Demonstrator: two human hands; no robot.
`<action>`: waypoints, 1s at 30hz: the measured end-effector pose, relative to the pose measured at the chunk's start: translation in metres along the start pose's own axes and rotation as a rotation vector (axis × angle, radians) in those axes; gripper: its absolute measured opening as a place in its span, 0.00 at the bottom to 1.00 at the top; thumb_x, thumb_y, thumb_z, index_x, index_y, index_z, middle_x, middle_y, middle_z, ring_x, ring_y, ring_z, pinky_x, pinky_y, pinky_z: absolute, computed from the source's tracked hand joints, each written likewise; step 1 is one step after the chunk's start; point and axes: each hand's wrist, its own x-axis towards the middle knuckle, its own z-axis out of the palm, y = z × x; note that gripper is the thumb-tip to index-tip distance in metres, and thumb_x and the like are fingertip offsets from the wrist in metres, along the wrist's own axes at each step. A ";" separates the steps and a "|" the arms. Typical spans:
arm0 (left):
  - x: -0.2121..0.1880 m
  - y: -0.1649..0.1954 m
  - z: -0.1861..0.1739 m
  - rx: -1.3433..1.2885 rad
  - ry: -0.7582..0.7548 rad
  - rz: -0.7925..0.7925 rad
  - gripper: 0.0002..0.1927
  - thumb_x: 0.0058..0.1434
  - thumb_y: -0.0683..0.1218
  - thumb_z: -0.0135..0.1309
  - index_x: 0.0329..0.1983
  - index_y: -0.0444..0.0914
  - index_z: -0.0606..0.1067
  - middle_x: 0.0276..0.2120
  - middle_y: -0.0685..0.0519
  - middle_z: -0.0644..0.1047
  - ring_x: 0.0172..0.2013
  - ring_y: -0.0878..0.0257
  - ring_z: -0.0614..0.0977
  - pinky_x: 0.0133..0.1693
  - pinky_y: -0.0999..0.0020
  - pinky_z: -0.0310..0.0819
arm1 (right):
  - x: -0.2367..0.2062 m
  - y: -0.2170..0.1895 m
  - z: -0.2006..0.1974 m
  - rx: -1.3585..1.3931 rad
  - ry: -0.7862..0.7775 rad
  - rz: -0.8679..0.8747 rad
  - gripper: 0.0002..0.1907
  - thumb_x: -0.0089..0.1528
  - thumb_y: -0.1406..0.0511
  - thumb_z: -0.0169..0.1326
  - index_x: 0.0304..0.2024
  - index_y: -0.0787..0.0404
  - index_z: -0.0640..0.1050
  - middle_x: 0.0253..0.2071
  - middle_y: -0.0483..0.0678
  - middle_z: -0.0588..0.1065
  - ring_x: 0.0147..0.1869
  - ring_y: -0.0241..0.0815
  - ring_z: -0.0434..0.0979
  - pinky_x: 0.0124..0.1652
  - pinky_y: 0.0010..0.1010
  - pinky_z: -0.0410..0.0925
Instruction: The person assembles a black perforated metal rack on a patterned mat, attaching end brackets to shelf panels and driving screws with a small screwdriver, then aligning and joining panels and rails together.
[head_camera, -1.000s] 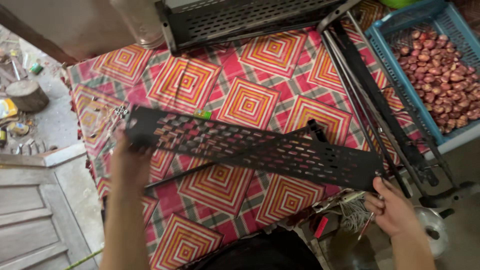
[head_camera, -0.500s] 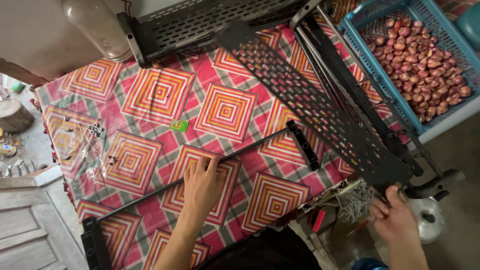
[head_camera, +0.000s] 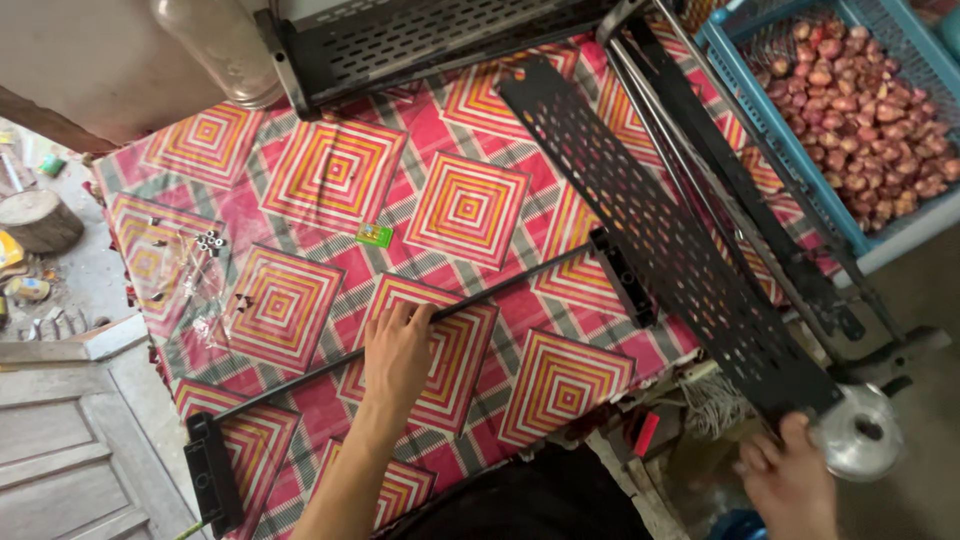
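My left hand (head_camera: 397, 352) lies flat on a thin black metal rod (head_camera: 500, 283) that runs across the patterned tablecloth (head_camera: 330, 170) from a black end bracket (head_camera: 212, 487) at the lower left to another bracket (head_camera: 622, 277) near the middle. A long black perforated metal panel (head_camera: 650, 225) lies diagonally on the right part of the table. My right hand (head_camera: 790, 480) is at the panel's near end, at the table's lower right edge, fingers curled by its corner; whether it still grips the panel is unclear.
A second perforated black tray (head_camera: 430, 35) lies along the far edge. Black rails (head_camera: 720, 160) run beside the panel. A blue crate (head_camera: 905, 225) of small red onions stands right. A clear bag of small screws (head_camera: 200, 270) and a green tag (head_camera: 374, 235) lie on the cloth.
The perforated panel swung from across the table in both hands to lying diagonally at the right. My left hand let go of it and came down on the thin rod.
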 end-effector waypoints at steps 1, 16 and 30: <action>0.000 -0.001 0.001 0.002 -0.004 0.003 0.12 0.43 0.39 0.44 0.33 0.41 0.68 0.30 0.53 0.69 0.34 0.58 0.69 0.36 0.64 0.58 | -0.001 0.003 0.006 0.007 0.044 0.035 0.10 0.53 0.54 0.41 0.22 0.46 0.57 0.14 0.38 0.48 0.16 0.30 0.46 0.18 0.23 0.48; -0.011 -0.007 -0.004 -0.035 0.044 0.039 0.14 0.41 0.40 0.45 0.34 0.41 0.67 0.30 0.53 0.67 0.35 0.58 0.67 0.37 0.63 0.57 | -0.032 0.019 0.040 -0.442 0.002 -0.241 0.15 0.58 0.60 0.44 0.34 0.68 0.64 0.22 0.46 0.57 0.20 0.33 0.53 0.17 0.23 0.48; -0.026 -0.014 -0.010 -0.021 0.133 0.010 0.13 0.42 0.42 0.46 0.34 0.39 0.67 0.32 0.51 0.67 0.37 0.57 0.67 0.38 0.62 0.54 | -0.082 0.019 0.169 -1.146 -0.047 -1.016 0.16 0.48 0.64 0.49 0.38 0.63 0.67 0.34 0.53 0.66 0.37 0.46 0.66 0.36 0.31 0.61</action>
